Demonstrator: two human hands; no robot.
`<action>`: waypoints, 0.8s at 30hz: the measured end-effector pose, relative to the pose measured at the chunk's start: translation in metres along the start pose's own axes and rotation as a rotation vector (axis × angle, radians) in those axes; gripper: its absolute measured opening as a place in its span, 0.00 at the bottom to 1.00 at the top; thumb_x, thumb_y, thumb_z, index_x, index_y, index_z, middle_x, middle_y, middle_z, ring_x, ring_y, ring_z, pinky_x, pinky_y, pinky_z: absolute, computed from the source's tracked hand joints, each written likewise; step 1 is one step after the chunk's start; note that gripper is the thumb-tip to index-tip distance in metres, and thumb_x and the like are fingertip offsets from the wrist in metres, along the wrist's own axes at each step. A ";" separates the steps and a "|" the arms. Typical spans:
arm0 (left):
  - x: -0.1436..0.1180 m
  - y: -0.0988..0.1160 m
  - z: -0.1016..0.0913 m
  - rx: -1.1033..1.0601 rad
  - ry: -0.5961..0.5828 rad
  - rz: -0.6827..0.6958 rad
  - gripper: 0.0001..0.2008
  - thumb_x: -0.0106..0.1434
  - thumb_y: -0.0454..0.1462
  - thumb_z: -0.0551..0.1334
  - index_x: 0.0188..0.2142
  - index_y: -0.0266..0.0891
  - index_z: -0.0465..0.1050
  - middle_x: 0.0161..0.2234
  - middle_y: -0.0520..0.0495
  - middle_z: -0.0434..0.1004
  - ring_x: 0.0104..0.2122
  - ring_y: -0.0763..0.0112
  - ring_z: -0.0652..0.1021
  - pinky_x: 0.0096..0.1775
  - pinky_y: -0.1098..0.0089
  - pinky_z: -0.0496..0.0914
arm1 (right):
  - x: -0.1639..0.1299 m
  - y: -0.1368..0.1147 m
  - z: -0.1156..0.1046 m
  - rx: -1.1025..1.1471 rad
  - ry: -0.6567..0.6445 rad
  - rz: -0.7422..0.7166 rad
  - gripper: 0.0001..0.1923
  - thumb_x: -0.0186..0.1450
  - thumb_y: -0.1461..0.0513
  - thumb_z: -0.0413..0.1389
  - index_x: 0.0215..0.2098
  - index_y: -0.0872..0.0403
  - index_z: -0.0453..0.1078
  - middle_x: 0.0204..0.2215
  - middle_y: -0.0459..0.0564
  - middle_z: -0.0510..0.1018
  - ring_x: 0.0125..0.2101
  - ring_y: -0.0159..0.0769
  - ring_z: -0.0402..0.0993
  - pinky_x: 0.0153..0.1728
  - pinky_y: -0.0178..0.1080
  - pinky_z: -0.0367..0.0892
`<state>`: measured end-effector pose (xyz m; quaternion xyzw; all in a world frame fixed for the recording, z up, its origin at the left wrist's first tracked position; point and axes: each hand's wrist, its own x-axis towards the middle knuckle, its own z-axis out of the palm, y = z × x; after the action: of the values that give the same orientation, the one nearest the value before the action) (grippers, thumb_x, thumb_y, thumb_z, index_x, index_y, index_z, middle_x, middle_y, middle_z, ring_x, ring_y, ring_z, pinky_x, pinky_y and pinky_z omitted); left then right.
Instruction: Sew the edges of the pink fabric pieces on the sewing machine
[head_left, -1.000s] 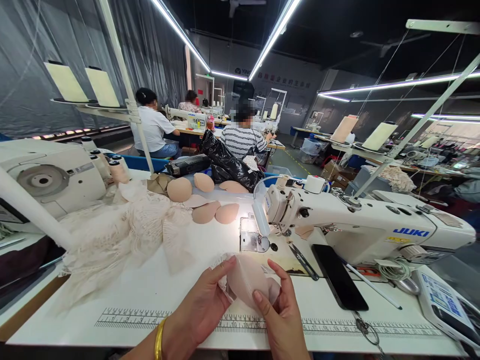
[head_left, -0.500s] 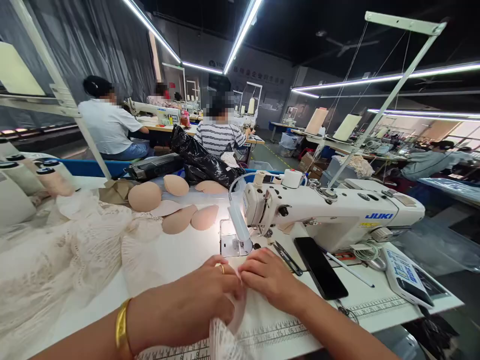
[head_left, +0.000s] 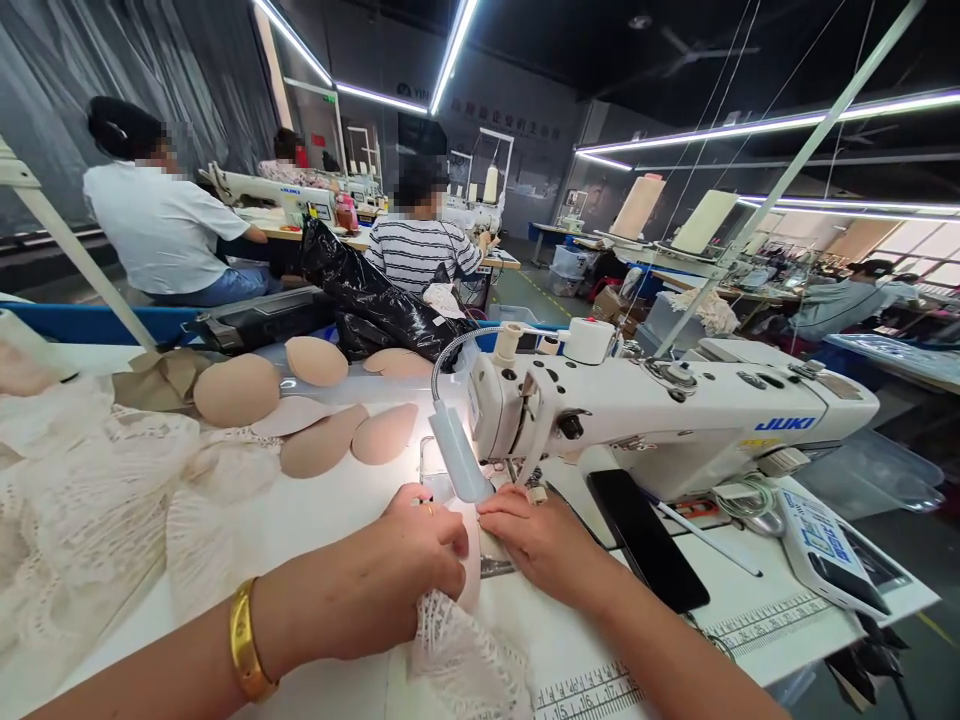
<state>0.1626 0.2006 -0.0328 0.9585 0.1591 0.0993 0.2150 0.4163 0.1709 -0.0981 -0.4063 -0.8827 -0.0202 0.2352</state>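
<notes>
My left hand [head_left: 394,575], with a gold bangle at the wrist, is closed on white lace fabric [head_left: 472,660] that hangs toward the table's front edge. A smooth pale pink cup piece [head_left: 470,575] shows just right of its fingers, joined to or lying against the lace; I cannot tell which. My right hand [head_left: 544,545] has its fingers pressed together at the upper right edge of that piece. Both hands are just in front of the white sewing machine [head_left: 660,405]. Its needle area is partly hidden by the tubular lamp [head_left: 459,455] and my fingers.
Beige foam cups [head_left: 236,390] and a heap of white lace [head_left: 97,500] lie on the left. Right of my hands are a black phone [head_left: 646,540], a white pen [head_left: 712,540] and a control box [head_left: 829,550]. Co-workers sit beyond a black plastic bag [head_left: 375,295].
Both hands have moved forward to the machine's needle area with the lace and cup piece. The view has shifted slightly; my right arm now covers the thread snips.
</notes>
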 end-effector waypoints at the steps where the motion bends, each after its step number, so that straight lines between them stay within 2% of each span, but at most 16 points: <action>1: 0.000 0.000 0.000 0.002 0.006 -0.004 0.16 0.52 0.20 0.65 0.28 0.44 0.79 0.41 0.48 0.78 0.39 0.62 0.74 0.46 0.64 0.63 | 0.000 0.001 0.001 0.017 0.001 0.006 0.17 0.72 0.74 0.54 0.46 0.48 0.78 0.46 0.48 0.85 0.44 0.39 0.78 0.41 0.38 0.70; 8: 0.002 0.000 0.000 0.055 -0.011 -0.016 0.12 0.57 0.23 0.65 0.25 0.42 0.76 0.38 0.48 0.78 0.35 0.65 0.73 0.46 0.62 0.62 | -0.002 0.005 0.006 0.082 0.022 0.044 0.19 0.72 0.73 0.54 0.51 0.47 0.78 0.49 0.48 0.84 0.46 0.41 0.79 0.46 0.41 0.74; 14: 0.001 -0.002 0.001 0.098 -0.008 0.001 0.12 0.57 0.24 0.65 0.25 0.41 0.76 0.37 0.47 0.78 0.35 0.64 0.73 0.47 0.61 0.61 | -0.003 0.005 0.008 0.075 0.028 0.045 0.21 0.71 0.74 0.53 0.53 0.47 0.77 0.48 0.49 0.85 0.46 0.42 0.79 0.47 0.43 0.75; 24: -0.002 0.000 -0.002 0.112 -0.056 -0.044 0.13 0.54 0.21 0.67 0.25 0.41 0.76 0.43 0.51 0.80 0.35 0.65 0.73 0.47 0.62 0.60 | -0.004 0.003 0.005 0.046 0.017 0.035 0.20 0.72 0.72 0.53 0.55 0.46 0.77 0.50 0.51 0.84 0.46 0.44 0.80 0.46 0.44 0.75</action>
<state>0.1605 0.2008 -0.0315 0.9676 0.1795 0.0587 0.1674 0.4184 0.1714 -0.1046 -0.4160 -0.8737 0.0005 0.2523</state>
